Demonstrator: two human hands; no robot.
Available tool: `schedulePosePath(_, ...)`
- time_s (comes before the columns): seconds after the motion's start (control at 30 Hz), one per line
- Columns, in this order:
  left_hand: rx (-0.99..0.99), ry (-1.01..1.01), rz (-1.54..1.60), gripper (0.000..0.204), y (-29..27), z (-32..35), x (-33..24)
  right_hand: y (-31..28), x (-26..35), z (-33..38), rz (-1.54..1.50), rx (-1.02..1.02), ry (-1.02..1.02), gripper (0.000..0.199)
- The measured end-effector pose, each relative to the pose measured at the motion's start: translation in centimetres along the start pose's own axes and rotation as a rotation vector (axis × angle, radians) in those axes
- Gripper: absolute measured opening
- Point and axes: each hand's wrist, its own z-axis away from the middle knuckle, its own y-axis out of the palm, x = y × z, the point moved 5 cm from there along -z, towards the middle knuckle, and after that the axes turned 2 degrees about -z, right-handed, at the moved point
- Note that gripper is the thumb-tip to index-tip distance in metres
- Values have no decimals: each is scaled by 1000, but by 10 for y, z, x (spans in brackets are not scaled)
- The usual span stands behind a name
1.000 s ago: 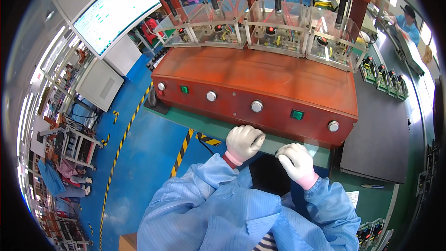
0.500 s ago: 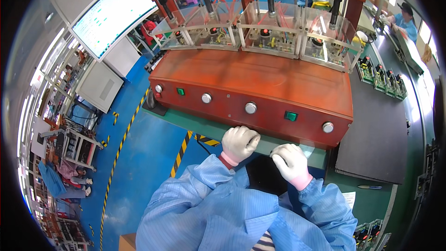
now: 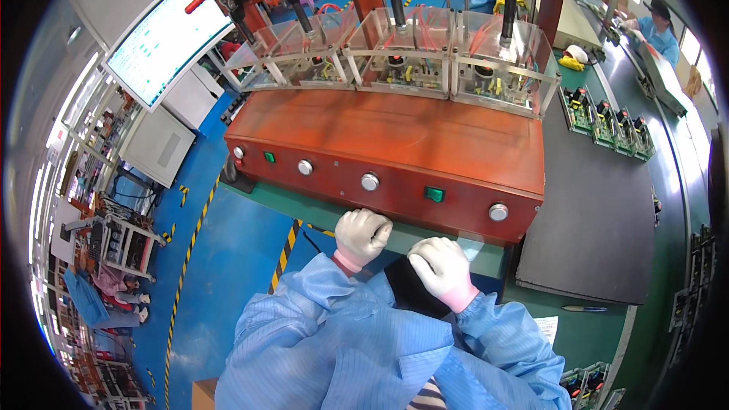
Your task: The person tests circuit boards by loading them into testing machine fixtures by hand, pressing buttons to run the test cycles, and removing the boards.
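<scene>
In a white glove with a pink cuff, my left hand (image 3: pixel 363 234) rests at the front edge of the green tabletop (image 3: pixel 288 205). Its fingers are curled into a loose fist, and the hollow at the thumb side shows nothing held. My right hand (image 3: pixel 443 272), gloved the same way, lies a little nearer and to the right, its fingers closed and bent under. Just beyond both hands stands a red machine box (image 3: pixel 380 137) with round silver buttons (image 3: pixel 370 182) and green switches (image 3: pixel 434 194). Neither hand touches the buttons.
Clear-covered fixtures (image 3: pixel 399 61) holding circuit boards sit behind the red box, under clamps with red handles. A black mat (image 3: pixel 588 235) lies to the right, with several circuit boards (image 3: pixel 607 121) at its far end. A pen (image 3: pixel 584 308) lies nearby. A screen (image 3: pixel 167 34) stands far left.
The view has swung slightly right, so the machine and hands appear farther left. Both hands keep nearly the same closed pose at the table edge.
</scene>
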Motion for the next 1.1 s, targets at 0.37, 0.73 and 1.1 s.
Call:
schedulePosePath(0.37,-27,-49,-13,21,-2,-3,-7,-3,-1,2,-76,59,-3,9)
schedulePosePath(0.73,-100,-50,8,17,-4,-1,-5,1,4,0,-46,90,1,10)
schedulePosePath(1.1,-81,70,119,11,-8,-1,-6,4,3,4,81,58,22,11)
